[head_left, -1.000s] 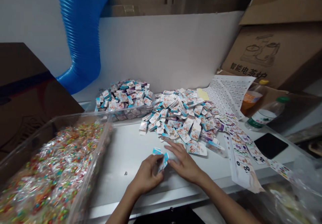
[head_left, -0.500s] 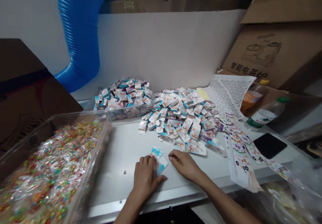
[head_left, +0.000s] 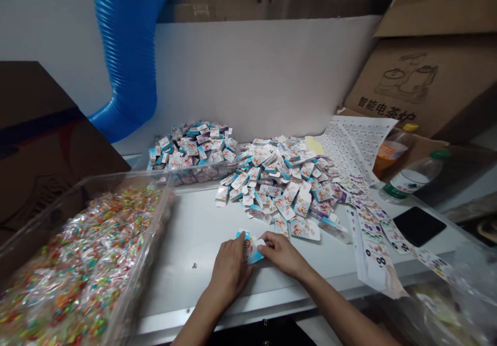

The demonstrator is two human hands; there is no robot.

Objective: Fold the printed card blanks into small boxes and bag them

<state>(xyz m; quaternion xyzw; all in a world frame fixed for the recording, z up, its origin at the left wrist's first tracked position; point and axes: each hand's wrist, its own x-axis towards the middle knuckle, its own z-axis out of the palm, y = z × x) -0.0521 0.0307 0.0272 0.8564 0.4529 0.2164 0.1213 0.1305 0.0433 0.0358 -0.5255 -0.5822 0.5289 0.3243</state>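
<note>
Blue-white card packet (head_left: 250,250) | left hand (head_left: 229,273), right hand (head_left: 281,255): fingers gripping it | cardboard box (head_left: 388,115): 智能电茶炉

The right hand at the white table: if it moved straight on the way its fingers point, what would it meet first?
The right hand would most likely meet the small blue-and-white card gripped by the left hand. Its fingertips appear to be at the card already, though depth is hard to judge from this view.

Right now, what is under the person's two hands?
A small blue-and-white folded card box lies between the left hand and the right hand, above the white table. The hands cover part of it, so its full shape cannot be seen.
</note>
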